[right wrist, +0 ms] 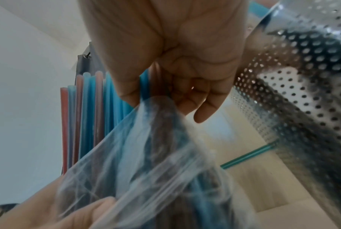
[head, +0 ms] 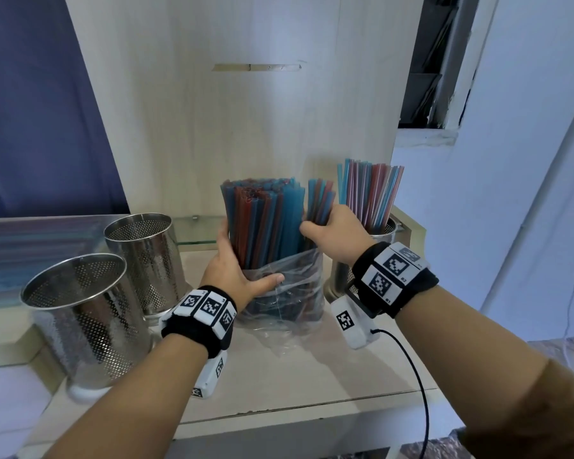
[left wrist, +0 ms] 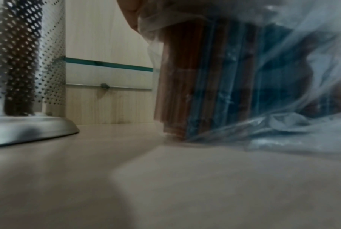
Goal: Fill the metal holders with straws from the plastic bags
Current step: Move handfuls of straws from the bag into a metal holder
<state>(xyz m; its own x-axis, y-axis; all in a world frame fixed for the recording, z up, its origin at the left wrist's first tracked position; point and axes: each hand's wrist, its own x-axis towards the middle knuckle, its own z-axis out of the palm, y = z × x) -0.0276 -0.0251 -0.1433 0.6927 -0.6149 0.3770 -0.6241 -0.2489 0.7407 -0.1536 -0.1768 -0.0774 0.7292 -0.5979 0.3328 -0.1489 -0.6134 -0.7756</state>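
Note:
A clear plastic bag (head: 292,293) stands upright on the counter, full of blue and red straws (head: 262,220) that stick out of its top. My left hand (head: 236,270) wraps around the bag and bundle from the left, thumb across the front. My right hand (head: 332,230) grips a small bunch of straws (head: 318,200) pulled apart from the right side of the bundle. Two empty perforated metal holders (head: 146,256) (head: 87,316) stand to the left. A third holder (head: 383,231) behind my right wrist holds straws (head: 370,190). In the right wrist view my fingers (right wrist: 202,96) curl around the straws above the bag (right wrist: 146,162).
A pale wooden panel (head: 246,111) rises behind the counter (head: 295,385), with a glass shelf (head: 193,230) at its foot. A black cable (head: 418,385) runs off my right wrist over the counter's front edge. A flat pack of straws (head: 24,246) lies at far left.

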